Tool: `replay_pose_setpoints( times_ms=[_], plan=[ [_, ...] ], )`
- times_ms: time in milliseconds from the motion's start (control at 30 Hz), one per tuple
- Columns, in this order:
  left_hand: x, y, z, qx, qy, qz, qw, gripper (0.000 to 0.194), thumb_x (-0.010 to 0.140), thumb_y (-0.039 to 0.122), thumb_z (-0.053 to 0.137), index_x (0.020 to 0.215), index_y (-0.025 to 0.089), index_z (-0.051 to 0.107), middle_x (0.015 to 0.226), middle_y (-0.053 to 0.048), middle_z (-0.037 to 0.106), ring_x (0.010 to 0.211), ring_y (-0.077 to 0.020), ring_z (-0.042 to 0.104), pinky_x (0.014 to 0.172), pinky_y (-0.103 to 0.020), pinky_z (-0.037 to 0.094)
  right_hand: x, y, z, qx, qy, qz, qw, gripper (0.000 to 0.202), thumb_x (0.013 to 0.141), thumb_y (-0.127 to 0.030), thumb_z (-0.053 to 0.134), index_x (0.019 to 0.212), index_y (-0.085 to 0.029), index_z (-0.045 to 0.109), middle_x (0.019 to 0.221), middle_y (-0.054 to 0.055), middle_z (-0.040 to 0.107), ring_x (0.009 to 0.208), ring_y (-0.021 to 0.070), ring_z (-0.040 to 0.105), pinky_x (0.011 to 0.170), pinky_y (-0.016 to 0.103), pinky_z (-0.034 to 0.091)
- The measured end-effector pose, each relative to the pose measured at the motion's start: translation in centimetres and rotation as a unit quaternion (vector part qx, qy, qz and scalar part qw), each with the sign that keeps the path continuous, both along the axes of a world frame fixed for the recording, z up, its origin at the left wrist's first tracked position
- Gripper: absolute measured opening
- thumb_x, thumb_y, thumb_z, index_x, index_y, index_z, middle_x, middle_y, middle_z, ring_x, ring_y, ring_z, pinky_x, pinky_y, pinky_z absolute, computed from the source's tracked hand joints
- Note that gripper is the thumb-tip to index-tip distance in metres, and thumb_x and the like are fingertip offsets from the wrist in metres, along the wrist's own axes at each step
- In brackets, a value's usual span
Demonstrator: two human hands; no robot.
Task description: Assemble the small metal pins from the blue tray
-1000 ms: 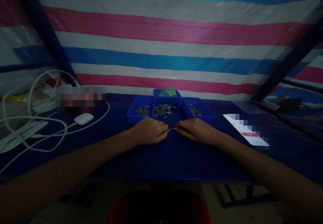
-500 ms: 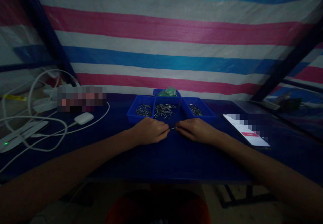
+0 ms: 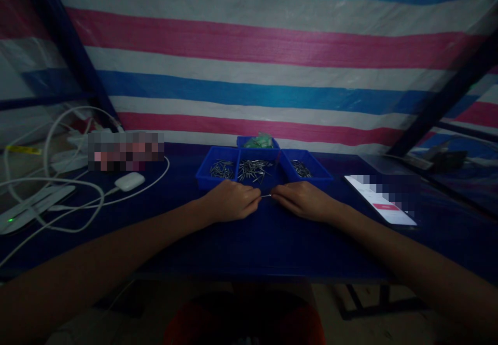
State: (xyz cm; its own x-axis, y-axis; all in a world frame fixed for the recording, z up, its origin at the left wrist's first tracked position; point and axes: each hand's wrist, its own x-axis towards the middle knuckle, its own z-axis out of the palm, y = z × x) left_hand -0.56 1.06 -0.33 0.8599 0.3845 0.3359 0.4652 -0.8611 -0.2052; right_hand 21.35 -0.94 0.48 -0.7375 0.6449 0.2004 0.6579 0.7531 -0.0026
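A thin metal rod (image 3: 265, 195) spans the small gap between my two hands, just above the blue table. My left hand (image 3: 235, 201) is closed, pinching the rod's left end between thumb and fingertips. At the other end my right hand (image 3: 301, 199) pinches it the same way. The fingers cover both ends, so its exact kind cannot be made out. Right behind the hands, a left blue bin (image 3: 199, 178) and a right blue bin (image 3: 324, 173) hold many slim metal pieces. Between them lies a loose pile of similar metal pieces (image 3: 253, 168).
Another blue bin (image 3: 243, 141) with a green plastic bag (image 3: 261, 140) stands at the back. A lit phone (image 3: 373, 199) lies to the right. On the left are white cables (image 3: 103, 199), a white earphone case (image 3: 129, 181) and a white device (image 3: 37, 207). Striped sheeting (image 3: 249, 44) hangs behind.
Almost nothing differs. Both hands keep their pinch on the metal rod, which sits very slightly higher in the view.
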Motion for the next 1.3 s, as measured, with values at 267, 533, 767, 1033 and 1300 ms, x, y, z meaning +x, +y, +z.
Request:
replay_pose_setpoints(
  times_ms=[267,533,767,1033,1300],
  plan=[
    [-0.04,-0.03,-0.03,0.002,0.003,0.004,1.000,0.025,0.087,0.025,0.033,0.075,0.015,0.053,0.065,0.000,0.059,0.055,-0.0099,0.054,0.048,-0.021,0.035,0.08,0.19,-0.27,0.010,-0.004,0.000,1.000,0.027,0.090,-0.029,0.032,0.090,-0.014,0.053,0.068,0.003,0.056,0.058,0.0109,0.050,0.057,0.023,0.034],
    [-0.10,0.07,-0.12,0.008,0.000,0.002,1.000,0.025,0.088,0.027,0.033,0.077,0.016,0.052,0.065,0.000,0.059,0.056,-0.0101,0.055,0.049,-0.021,0.036,0.04,0.14,-0.17,0.004,0.003,0.003,1.000,0.028,0.090,-0.031,0.030,0.089,-0.014,0.053,0.066,0.003,0.056,0.057,0.0108,0.049,0.057,0.024,0.033],
    [-0.12,0.02,-0.05,0.010,0.004,0.000,1.000,0.026,0.088,0.027,0.032,0.077,0.016,0.053,0.065,0.001,0.059,0.055,-0.0101,0.054,0.047,-0.022,0.035,0.27,0.22,-0.34,0.007,0.008,0.006,1.000,0.025,0.089,-0.031,0.034,0.094,-0.015,0.052,0.069,0.003,0.057,0.058,0.0114,0.051,0.056,0.024,0.033],
    [-0.06,0.03,-0.06,0.006,-0.002,-0.002,1.000,0.029,0.088,0.028,0.032,0.075,0.016,0.054,0.064,0.001,0.058,0.054,-0.0093,0.053,0.048,-0.022,0.035,-0.02,0.05,0.01,-0.005,0.009,0.012,1.000,0.029,0.090,-0.031,0.030,0.084,-0.015,0.054,0.065,0.002,0.055,0.056,0.0103,0.048,0.057,0.024,0.033],
    [0.00,0.01,-0.08,0.007,0.004,-0.002,1.000,0.026,0.087,0.027,0.034,0.074,0.016,0.053,0.065,0.001,0.059,0.055,-0.0105,0.054,0.048,-0.022,0.035,0.33,0.19,-0.30,-0.008,0.021,0.009,1.000,0.025,0.088,-0.031,0.036,0.100,-0.015,0.052,0.074,0.004,0.060,0.063,0.0123,0.054,0.059,0.024,0.036]
  ],
)
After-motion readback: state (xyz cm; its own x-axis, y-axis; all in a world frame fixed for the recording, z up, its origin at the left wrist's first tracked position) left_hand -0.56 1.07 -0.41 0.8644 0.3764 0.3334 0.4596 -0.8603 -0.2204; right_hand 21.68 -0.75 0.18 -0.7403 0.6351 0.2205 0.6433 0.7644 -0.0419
